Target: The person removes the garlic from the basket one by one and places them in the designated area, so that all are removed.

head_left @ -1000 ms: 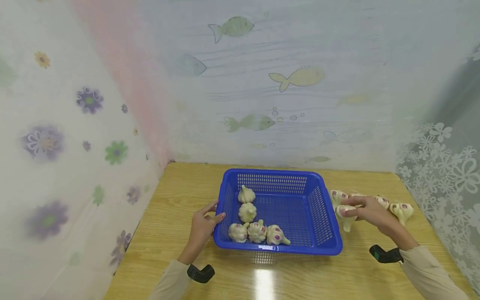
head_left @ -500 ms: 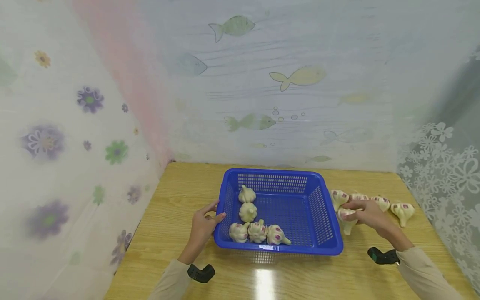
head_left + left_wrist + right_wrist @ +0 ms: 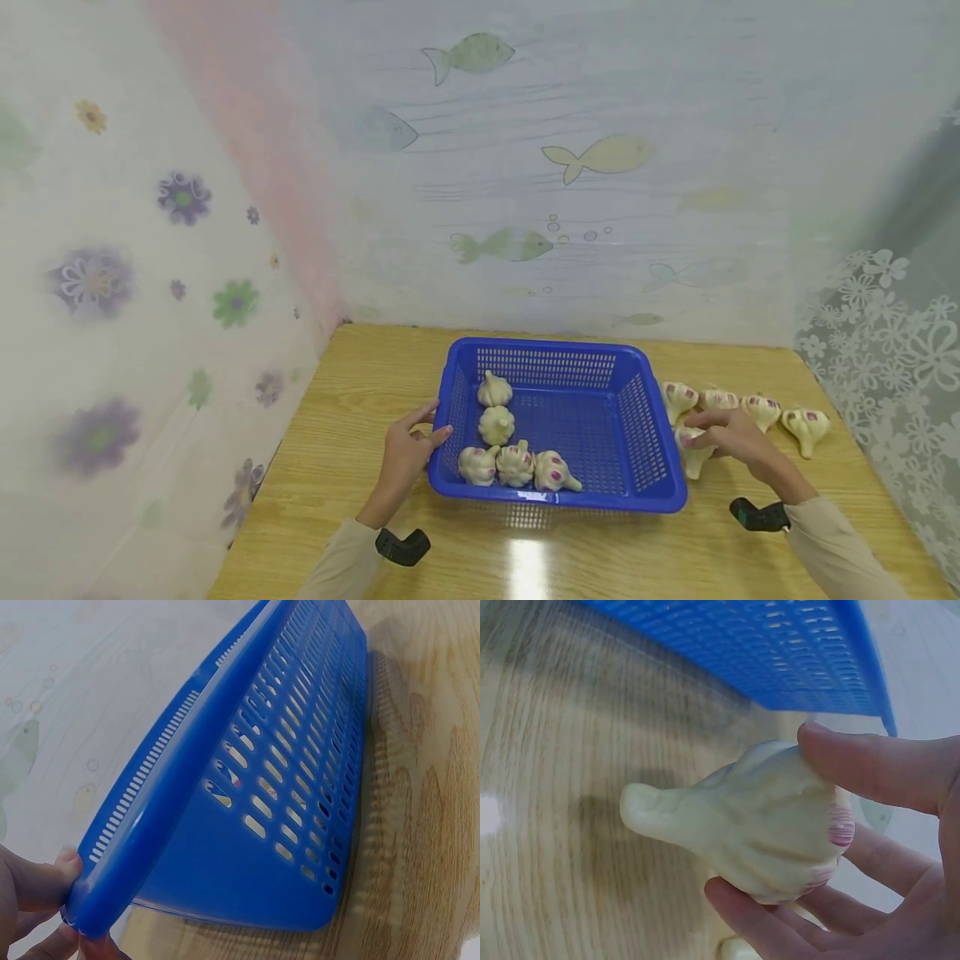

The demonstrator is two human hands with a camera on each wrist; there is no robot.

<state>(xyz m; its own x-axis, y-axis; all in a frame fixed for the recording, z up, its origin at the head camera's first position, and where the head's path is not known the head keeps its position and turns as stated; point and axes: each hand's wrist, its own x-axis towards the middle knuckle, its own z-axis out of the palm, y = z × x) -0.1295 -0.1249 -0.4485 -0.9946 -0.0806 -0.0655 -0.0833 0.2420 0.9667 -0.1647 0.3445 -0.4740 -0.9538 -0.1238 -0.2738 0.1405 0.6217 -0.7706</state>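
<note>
A blue plastic basket (image 3: pixel 555 498) with slotted walls stands on the wooden table, several garlic bulbs (image 3: pixel 515 463) inside along its left and front sides. My left hand (image 3: pixel 406 450) grips the basket's left rim; in the left wrist view the thumb (image 3: pixel 52 881) lies over the rim with fingers beneath. To the right of the basket, my right hand (image 3: pixel 731 435) pinches a garlic bulb (image 3: pixel 757 821) between thumb and fingers, its stem pointing away from the palm. The bulb is just above the table, outside the basket.
More garlic bulbs lie right of the basket, among them one (image 3: pixel 679 400) near its wall and one (image 3: pixel 806 427) farthest right. The wooden table (image 3: pixel 375 367) meets a fish-patterned curtain (image 3: pixel 600 208) at the back. A floral curtain (image 3: pixel 150 350) hangs on the left.
My right hand has shifted slightly left and toward me with the garlic bulb, uncovering more of the bulbs behind. The left hand and basket have stayed put.
</note>
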